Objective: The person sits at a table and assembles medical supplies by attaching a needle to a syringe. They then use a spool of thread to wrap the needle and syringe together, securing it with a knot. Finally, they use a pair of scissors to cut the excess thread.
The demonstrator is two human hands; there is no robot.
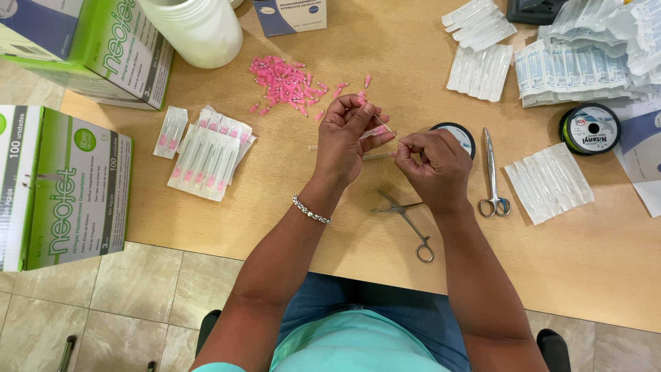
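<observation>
Your left hand [352, 134] pinches a pink-hubbed needle [377, 128], its thin shaft slanting toward your right hand [434, 165], whose fingertips are closed just beside the needle's tip, apparently on a fine thread I cannot make out.

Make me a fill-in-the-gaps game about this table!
1. The pile of little caps is coloured ____.
2. The bracelet is on the ____ wrist.
3. The scissors lie on the ____ side of the right hand.
4. The left hand pinches a thin ____.

Missing words: pink; left; right; needle
</observation>
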